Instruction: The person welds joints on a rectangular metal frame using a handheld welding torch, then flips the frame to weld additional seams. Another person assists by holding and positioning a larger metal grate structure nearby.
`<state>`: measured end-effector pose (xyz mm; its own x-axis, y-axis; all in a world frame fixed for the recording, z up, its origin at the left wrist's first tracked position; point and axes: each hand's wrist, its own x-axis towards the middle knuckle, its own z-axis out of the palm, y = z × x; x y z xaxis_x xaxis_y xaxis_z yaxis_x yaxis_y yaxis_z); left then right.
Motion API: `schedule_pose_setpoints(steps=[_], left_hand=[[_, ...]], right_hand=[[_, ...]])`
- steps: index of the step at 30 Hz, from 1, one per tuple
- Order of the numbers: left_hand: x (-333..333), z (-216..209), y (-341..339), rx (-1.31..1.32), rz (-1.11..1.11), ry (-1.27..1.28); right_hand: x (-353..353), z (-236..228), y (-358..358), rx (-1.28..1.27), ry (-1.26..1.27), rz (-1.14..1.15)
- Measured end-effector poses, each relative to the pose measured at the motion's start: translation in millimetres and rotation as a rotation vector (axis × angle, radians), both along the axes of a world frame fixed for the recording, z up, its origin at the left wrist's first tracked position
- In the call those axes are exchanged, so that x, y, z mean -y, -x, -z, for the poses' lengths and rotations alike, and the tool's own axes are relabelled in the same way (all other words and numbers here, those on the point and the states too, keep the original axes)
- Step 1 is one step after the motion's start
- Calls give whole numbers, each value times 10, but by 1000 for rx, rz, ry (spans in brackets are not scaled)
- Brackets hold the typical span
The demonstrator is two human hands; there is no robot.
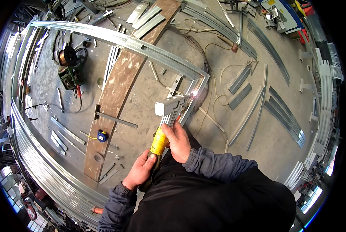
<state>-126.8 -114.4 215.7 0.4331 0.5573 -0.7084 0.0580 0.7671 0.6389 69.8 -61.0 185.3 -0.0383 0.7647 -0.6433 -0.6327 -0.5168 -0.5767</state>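
Observation:
Both hands are closed around a welding gun with a boxy white head [166, 107] and a grip wrapped in yellow tape [159, 141]. My right hand [177, 142] grips its upper part, thumb along the side. Lower down, my left hand [141, 170] holds the grip's bottom end, where a dark hose leads off beneath. A bright pinkish-white glow shows at the gun's tip, against the near side of a shiny metal frame [122, 40], close to its right corner. The glow hides the exact spot where tip and metal meet.
A rusty brown plank [123, 71] runs under the frame, with a blue tape measure [102, 135] on it. A green machine with a copper wire spool [67, 56] stands left. Metal strips [285, 116] and looping hoses lie right; a blue-and-white machine [283, 15] stands far right.

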Motion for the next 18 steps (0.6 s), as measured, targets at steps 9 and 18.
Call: schedule_pose_setpoints(steps=[9, 18], left_hand=[[-38, -148, -91, -63, 36, -36], [-85, -282, -163, -84, 36, -39]], right_hand=[[8, -43, -45, -51, 8, 6], [31, -40, -81, -76, 20, -9]])
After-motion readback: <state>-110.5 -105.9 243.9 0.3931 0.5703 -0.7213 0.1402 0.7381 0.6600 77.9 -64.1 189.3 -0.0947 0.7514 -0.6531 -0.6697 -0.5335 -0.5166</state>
